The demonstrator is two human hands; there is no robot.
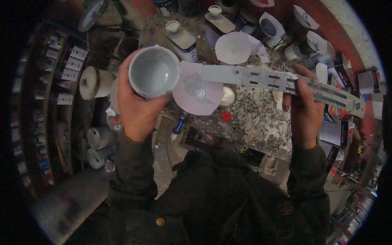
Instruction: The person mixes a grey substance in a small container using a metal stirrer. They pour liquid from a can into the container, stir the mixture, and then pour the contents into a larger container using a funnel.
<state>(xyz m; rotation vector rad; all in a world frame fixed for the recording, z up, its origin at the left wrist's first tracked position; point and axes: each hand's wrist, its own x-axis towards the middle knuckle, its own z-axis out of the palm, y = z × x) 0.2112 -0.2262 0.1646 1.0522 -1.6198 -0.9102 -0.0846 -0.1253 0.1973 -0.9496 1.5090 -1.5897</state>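
My left hand [137, 113] grips a plastic mixing cup [154, 71] from the side, with grey liquid, probably paint, inside. In my right hand [306, 113] is a long flat mixing stick [263, 78], marked with dark scales and pinched between thumb and fingers. Grey paint coats its far end, which reaches left over a paper paint strainer [196, 104]. A grey wet patch stains the strainer. The stick's tip is apart from the cup, just right of its rim. Below the stick an open round tin [228, 96] stands on the bench.
The workbench [254, 119] is crusted with dried paint. A red cap [226, 116] lies on it. Metal cans with white caps [182, 39] and more used strainers [234, 47] stand at the back. Boxes [333, 131] crowd the right, shelves [69, 73] the left.
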